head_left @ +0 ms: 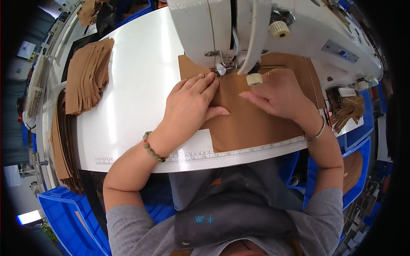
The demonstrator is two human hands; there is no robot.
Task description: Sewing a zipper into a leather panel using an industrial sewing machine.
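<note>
A large brown fabric panel (pixel 250 128) lies flat under the needle area of a white sewing machine (pixel 194 32). My left hand (pixel 188 100) rests on the panel's left part, fingers stretched toward the presser foot (pixel 221 69) and thumb spread out. On the panel's right side lies my right hand (pixel 284 94), its thumb extended. A cream knob (pixel 254 80) partly hides its other fingers, which look bent. Stitched lines run along the panel's right edge and near its far side.
Brown fabric pieces are stacked (pixel 87 74) at the left of the white table (pixel 132 77), which has a printed ruler (pixel 183 157) along its near edge. More pieces (pixel 64 145) hang at the left edge. Blue bins (pixel 68 213) stand below left and right. Small brown pieces (pixel 347 109) lie at right.
</note>
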